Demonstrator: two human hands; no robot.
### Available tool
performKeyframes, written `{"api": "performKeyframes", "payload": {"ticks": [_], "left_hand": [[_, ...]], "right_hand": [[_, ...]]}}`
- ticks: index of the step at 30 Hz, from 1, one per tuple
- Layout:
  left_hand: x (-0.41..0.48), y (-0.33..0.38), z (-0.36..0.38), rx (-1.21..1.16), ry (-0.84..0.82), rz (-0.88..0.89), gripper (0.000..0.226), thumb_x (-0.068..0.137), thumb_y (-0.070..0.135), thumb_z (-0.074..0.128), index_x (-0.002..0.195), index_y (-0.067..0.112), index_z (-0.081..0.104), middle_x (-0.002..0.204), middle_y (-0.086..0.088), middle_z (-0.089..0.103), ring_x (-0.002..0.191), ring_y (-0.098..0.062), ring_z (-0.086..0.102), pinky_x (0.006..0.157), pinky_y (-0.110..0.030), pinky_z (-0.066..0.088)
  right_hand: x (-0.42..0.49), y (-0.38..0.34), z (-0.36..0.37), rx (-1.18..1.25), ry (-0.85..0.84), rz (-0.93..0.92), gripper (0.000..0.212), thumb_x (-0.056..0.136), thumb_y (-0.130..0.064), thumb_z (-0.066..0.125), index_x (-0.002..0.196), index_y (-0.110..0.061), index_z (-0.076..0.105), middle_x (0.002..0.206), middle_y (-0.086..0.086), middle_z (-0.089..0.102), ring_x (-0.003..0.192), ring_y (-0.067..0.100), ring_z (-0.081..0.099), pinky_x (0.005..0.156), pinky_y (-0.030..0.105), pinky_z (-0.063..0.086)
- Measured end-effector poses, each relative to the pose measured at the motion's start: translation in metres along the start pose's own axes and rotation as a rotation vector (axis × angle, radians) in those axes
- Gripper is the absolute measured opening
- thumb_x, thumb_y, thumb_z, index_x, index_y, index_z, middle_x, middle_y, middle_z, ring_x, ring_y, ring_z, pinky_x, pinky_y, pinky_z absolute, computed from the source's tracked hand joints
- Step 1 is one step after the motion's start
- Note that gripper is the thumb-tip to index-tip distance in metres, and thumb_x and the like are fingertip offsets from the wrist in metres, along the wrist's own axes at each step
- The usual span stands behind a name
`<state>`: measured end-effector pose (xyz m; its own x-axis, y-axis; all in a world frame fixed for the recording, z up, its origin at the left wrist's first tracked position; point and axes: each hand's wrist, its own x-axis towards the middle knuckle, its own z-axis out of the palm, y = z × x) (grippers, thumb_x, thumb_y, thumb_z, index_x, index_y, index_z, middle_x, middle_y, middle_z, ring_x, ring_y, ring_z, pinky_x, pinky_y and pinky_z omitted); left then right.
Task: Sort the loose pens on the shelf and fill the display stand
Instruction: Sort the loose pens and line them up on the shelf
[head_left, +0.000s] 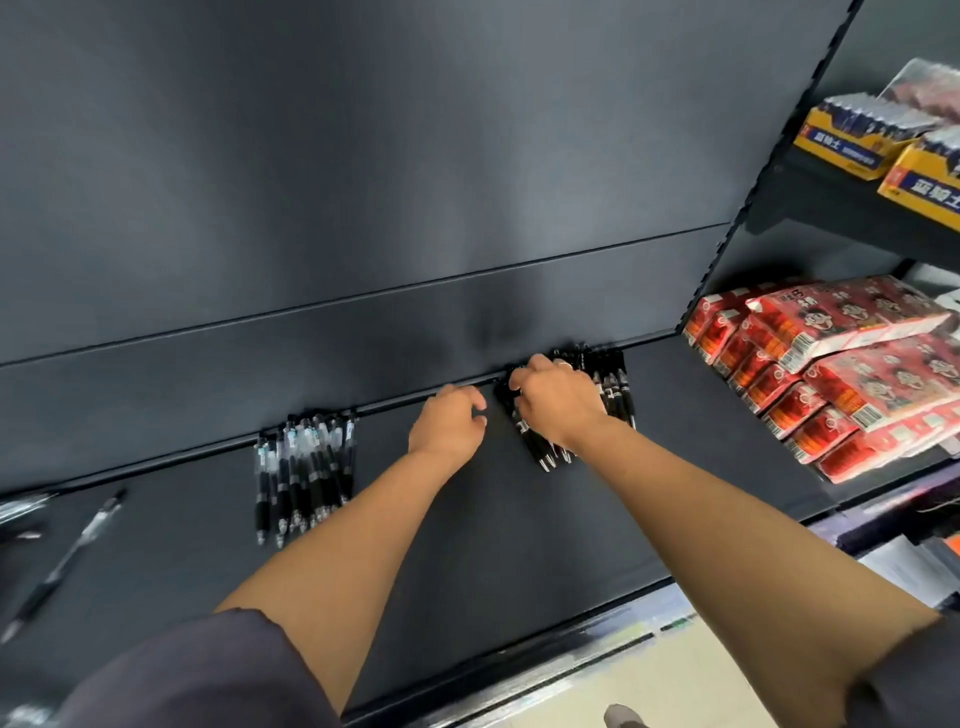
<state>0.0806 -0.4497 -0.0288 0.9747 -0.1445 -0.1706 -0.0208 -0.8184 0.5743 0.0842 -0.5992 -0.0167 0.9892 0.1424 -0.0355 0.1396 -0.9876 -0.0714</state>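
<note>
Seen from above on a dark shop shelf (467, 545): both bare arms stretched forward to the back wall, hands close together but apart. Right hand (556, 402) laid over a heap of black pens (537, 447), fingers curled down round several barrels, gripping them; metal tips poking out beneath the wrist towards the front edge, more of the heap fanned out just to the right of the knuckles. Left hand (449, 423) just beside that heap on its left, fingers bent inwards, tips near the closest barrels; cannot tell whether gripping anything. Well to the left, a second batch, clear pens (306, 467) with black grips, lined up side by side, upper ends against the back wall. Farther left, a single pen (62, 561) lying slantwise on its own, with a few more blurred at the picture's edge. In the neighbouring bay to the right, stacked red packets (852, 364), and on the shelf above them yellow boxes (852, 140) with blue labels. Dark sleeves at the lower corners; tip of a grey shoe (623, 717) on pale floor below.
</note>
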Motion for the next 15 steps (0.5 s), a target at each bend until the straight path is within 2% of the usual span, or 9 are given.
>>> {"api": "performKeyframes", "payload": {"ticks": [4, 9, 15], "left_hand": [[-0.019, -0.031, -0.037, 0.162, 0.087, 0.082, 0.015, 0.092, 0.022, 0.051, 0.104, 0.018, 0.059, 0.111, -0.005, 0.055, 0.104, -0.025, 0.053, 0.087, -0.038, 0.046], [-0.064, -0.106, -0.089, 0.349, 0.174, 0.113, 0.017, 0.092, 0.030, 0.048, 0.097, 0.016, 0.057, 0.104, -0.005, 0.060, 0.099, -0.026, 0.056, 0.078, -0.035, 0.041], [-0.126, -0.224, -0.160, 0.382, 0.155, -0.029, 0.018, 0.093, 0.033, 0.046, 0.098, 0.020, 0.058, 0.107, -0.004, 0.064, 0.101, -0.027, 0.059, 0.079, -0.033, 0.040]], "right_hand": [[0.004, -0.047, -0.006, -0.048, 0.026, -0.087, 0.032, 0.095, -0.035, 0.046, 0.120, -0.020, 0.057, 0.120, 0.006, 0.053, 0.115, 0.032, 0.049, 0.087, 0.040, 0.042], [0.006, -0.146, -0.007, -0.048, 0.045, -0.221, 0.033, 0.096, -0.039, 0.044, 0.118, -0.020, 0.058, 0.116, 0.006, 0.057, 0.110, 0.032, 0.053, 0.084, 0.038, 0.044], [0.003, -0.288, 0.000, 0.029, -0.063, -0.383, 0.026, 0.096, -0.031, 0.044, 0.114, -0.019, 0.058, 0.114, 0.007, 0.056, 0.106, 0.032, 0.054, 0.073, 0.034, 0.041]]}}
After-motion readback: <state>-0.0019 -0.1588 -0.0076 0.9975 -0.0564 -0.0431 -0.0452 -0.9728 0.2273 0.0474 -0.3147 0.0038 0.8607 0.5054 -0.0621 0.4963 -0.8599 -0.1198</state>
